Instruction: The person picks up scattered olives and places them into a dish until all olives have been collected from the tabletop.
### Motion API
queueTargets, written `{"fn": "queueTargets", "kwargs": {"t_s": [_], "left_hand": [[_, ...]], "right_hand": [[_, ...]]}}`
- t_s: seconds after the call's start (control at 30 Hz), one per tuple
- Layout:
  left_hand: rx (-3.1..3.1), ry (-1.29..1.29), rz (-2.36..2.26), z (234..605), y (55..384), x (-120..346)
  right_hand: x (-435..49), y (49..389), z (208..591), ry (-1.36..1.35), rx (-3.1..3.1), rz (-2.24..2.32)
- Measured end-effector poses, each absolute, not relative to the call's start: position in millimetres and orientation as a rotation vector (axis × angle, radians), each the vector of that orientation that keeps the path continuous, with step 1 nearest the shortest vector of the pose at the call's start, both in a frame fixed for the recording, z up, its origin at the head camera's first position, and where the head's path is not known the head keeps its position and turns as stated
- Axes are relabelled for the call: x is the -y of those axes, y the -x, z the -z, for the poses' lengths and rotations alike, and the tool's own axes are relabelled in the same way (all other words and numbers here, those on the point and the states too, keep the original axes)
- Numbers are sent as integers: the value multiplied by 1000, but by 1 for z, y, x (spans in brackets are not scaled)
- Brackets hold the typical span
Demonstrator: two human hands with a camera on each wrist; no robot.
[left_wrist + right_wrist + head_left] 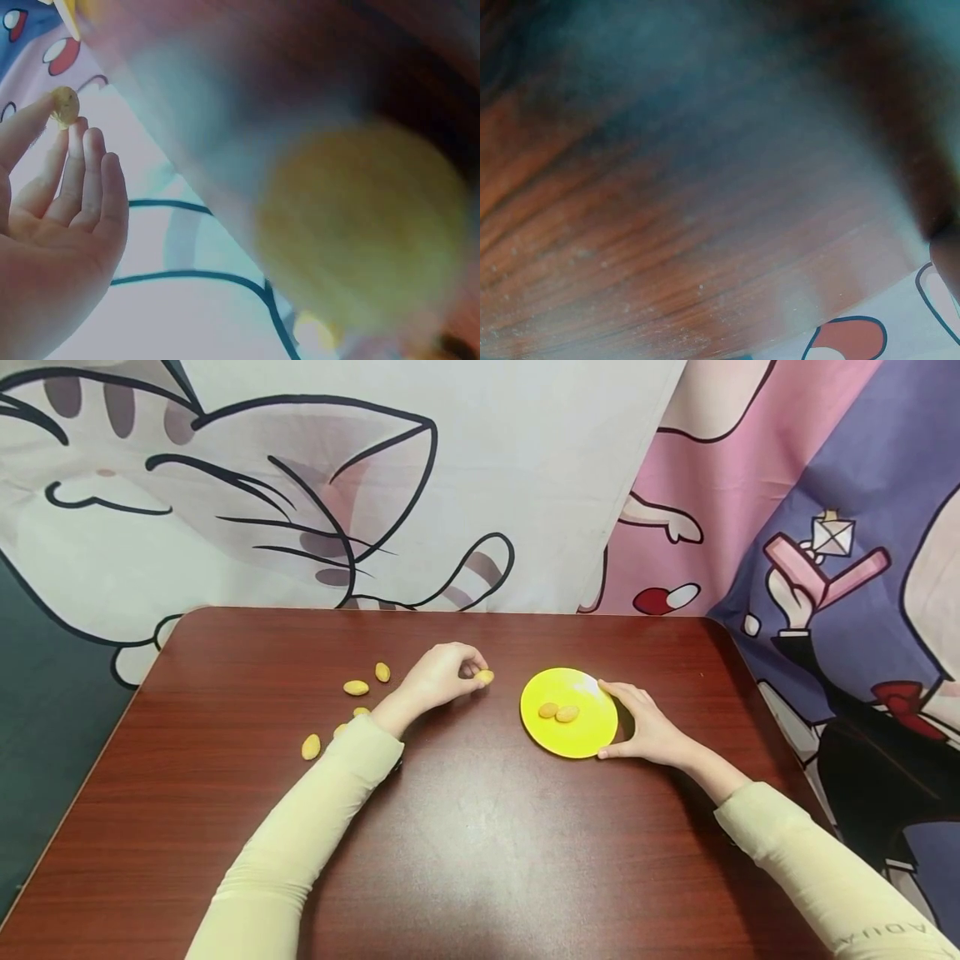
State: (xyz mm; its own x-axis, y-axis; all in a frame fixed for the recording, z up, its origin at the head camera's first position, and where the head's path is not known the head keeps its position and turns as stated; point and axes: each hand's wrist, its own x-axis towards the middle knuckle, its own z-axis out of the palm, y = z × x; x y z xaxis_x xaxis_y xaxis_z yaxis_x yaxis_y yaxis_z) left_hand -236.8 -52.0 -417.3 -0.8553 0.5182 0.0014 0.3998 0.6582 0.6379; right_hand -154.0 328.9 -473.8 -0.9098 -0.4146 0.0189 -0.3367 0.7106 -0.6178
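Observation:
My left hand point(435, 678) pinches a small yellow almond-shaped piece point(484, 677) between thumb and fingertips, left of the plate. In the left wrist view the piece point(66, 106) shows a rough, mottled surface, and the other fingers extend beside it. A round yellow plate point(570, 742) lies on the table with two similar pieces point(567, 714) side by side on it. My right hand point(651, 732) holds the plate at its right rim, thumb at the near side and fingers at the far side. The right wrist view shows mostly blurred table, with only a sliver of the hand.
Several more yellow pieces point(356, 688) lie scattered on the left of the dark red-brown table point(480, 827), some partly covered by the left forearm. A cartoon-printed cloth point(555, 485) hangs behind the table's far edge. A large blurred yellow shape point(364, 225) fills part of the left wrist view.

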Motion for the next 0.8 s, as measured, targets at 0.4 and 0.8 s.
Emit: {"fn": "queueTargets", "kwargs": {"t_s": [0.4, 0.8], "left_hand": [[-2662, -869, -959, 419, 229, 12], [-2624, -963, -875, 421, 221, -24]], "right_hand": [[-328, 154, 473, 615, -2794, 970], [-329, 154, 474, 611, -2796, 960]]}}
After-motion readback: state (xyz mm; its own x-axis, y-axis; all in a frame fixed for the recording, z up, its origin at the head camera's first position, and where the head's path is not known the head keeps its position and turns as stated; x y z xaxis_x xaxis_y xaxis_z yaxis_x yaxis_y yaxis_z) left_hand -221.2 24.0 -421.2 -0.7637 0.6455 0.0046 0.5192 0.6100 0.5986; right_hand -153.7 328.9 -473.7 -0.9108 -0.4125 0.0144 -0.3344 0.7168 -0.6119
